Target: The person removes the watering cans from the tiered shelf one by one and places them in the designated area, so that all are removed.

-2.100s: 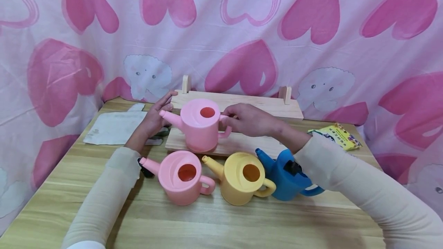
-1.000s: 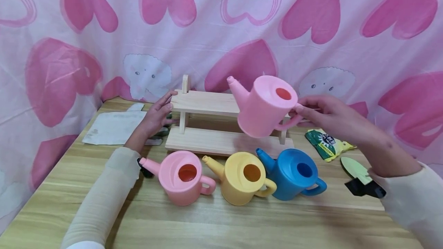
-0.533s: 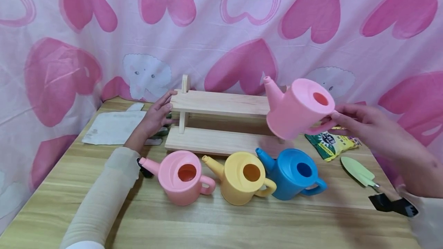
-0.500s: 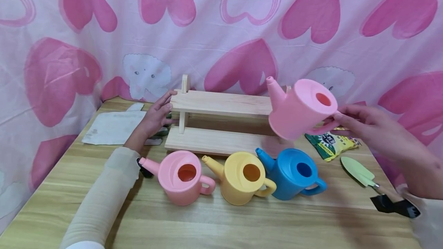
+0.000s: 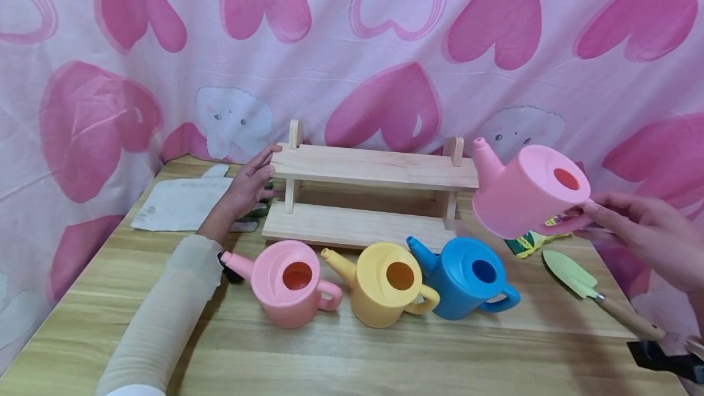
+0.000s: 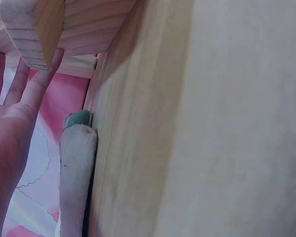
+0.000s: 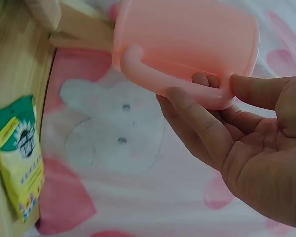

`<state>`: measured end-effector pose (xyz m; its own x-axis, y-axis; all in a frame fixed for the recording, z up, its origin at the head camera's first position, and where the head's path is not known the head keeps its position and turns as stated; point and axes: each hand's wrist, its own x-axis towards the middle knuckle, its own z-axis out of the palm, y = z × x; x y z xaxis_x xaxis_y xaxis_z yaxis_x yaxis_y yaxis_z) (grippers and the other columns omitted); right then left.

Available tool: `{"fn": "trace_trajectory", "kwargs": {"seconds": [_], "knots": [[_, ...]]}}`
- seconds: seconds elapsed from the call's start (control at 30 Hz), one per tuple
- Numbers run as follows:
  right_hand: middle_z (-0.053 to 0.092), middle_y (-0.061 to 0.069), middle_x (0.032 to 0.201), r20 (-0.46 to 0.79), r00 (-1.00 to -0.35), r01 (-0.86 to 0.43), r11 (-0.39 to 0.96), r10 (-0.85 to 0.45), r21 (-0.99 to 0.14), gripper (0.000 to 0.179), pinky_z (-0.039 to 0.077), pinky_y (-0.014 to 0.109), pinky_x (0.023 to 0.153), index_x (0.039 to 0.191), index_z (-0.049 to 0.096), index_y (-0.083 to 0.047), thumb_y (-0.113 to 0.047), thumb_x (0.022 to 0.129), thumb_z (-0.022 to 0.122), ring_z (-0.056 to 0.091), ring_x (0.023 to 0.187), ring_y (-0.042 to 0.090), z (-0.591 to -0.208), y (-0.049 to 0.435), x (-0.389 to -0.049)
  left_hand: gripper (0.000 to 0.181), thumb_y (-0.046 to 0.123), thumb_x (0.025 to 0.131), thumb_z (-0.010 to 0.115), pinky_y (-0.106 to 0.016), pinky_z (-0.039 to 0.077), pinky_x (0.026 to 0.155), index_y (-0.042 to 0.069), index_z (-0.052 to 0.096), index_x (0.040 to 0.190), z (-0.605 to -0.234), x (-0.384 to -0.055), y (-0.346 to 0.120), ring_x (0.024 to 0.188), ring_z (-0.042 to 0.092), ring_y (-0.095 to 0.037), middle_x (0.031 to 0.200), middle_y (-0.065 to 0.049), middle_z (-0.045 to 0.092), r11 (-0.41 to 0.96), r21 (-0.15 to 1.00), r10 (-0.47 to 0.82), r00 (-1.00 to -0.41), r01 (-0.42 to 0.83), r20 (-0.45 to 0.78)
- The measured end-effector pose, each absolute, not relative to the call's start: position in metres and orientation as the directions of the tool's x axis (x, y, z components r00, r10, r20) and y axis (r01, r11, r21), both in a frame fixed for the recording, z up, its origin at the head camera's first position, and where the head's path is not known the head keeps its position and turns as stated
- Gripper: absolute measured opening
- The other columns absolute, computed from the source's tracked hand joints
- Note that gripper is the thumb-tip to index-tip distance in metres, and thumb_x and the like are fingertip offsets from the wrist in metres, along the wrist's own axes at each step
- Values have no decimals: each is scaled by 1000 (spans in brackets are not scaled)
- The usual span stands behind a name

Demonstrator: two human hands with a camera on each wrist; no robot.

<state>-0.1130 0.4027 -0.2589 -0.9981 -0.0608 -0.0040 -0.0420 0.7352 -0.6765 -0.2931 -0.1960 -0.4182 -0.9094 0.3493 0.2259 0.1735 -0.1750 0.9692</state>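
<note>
In the head view my right hand point(image 5: 640, 225) holds a pink watering can point(image 5: 528, 191) up in the air by its handle, right of the wooden shelf point(image 5: 374, 167). The right wrist view shows fingers curled through the handle point(image 7: 172, 84) and the thumb at its top. My left hand point(image 5: 247, 188) rests at the shelf's left end; the left wrist view has its straight fingers point(image 6: 37, 84) against the wood. In front of the shelf a second pink watering can point(image 5: 286, 286), a yellow one point(image 5: 385, 286) and a blue one point(image 5: 467, 280) stand in a row.
Right of the shelf a yellow-green packet point(image 5: 530, 243) lies partly behind the held can. A green trowel point(image 5: 569, 274) with a wooden handle lies near the table's right edge. Left of the shelf are white cloth gloves point(image 5: 181, 203). A heart-print curtain point(image 5: 363, 29) hangs behind.
My right hand has carried the pink watering can from in front of the shelf, up and then rightward past its right end. My left hand has stayed at the shelf's left end.
</note>
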Motion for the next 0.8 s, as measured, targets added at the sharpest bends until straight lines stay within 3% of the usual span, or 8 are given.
{"fn": "trace_trajectory", "kwargs": {"seconds": [0.1,0.23,0.37,0.5,0.6,0.7,0.8], "knots": [[73,-15,100,17,-998,-57,654,-68,-754,18,57,16,69,120,62,-13,-11,110,47,72,87,0,-265,415,-108,44,24,108,49,-76,36,98,26,46,152,-418,-293,-196,143,35,-40,167,-12,24,-175,969,351,-908,176,228],[74,-14,102,47,-993,-96,525,-106,-845,38,58,19,69,110,67,-29,1,109,44,73,86,4,-275,430,-102,44,25,108,49,-76,36,98,26,46,151,-417,-293,-196,143,34,-40,167,-11,24,-173,970,348,-911,171,223],[75,-11,103,29,-993,-75,421,-113,-904,44,58,20,69,108,73,-29,4,108,43,74,87,6,-286,440,-95,44,24,107,50,-75,37,98,26,47,151,-416,-292,-196,143,34,-41,167,-11,24,-174,971,345,-914,162,214],[75,-12,101,-10,-997,-22,443,-70,-896,42,58,19,69,108,73,-34,-2,109,46,74,86,5,-295,443,-90,45,23,108,50,-75,35,99,26,46,152,-417,-292,-197,144,32,-41,168,-11,23,-179,971,346,-914,156,210],[75,-16,100,-43,-999,21,506,-32,-863,39,54,21,54,107,72,-37,-9,110,46,73,84,3,-302,442,-86,45,23,107,49,-76,35,99,26,46,152,-417,-292,-197,145,32,-41,168,-11,23,-183,970,344,-914,157,213],[75,-17,98,-82,-996,60,508,-22,-859,38,39,31,41,107,72,-38,-14,112,44,73,84,2,-309,441,-85,45,24,107,50,-76,36,99,26,46,151,-417,-292,-196,144,33,-41,167,-10,25,-177,971,345,-914,160,214],[75,-13,100,-109,-993,78,462,-39,-883,36,48,21,48,108,71,-36,-14,112,42,74,87,5,-316,439,-85,45,25,107,50,-76,36,99,26,45,152,-416,-292,-195,144,34,-41,167,-10,25,-175,971,348,-913,161,214]]}}
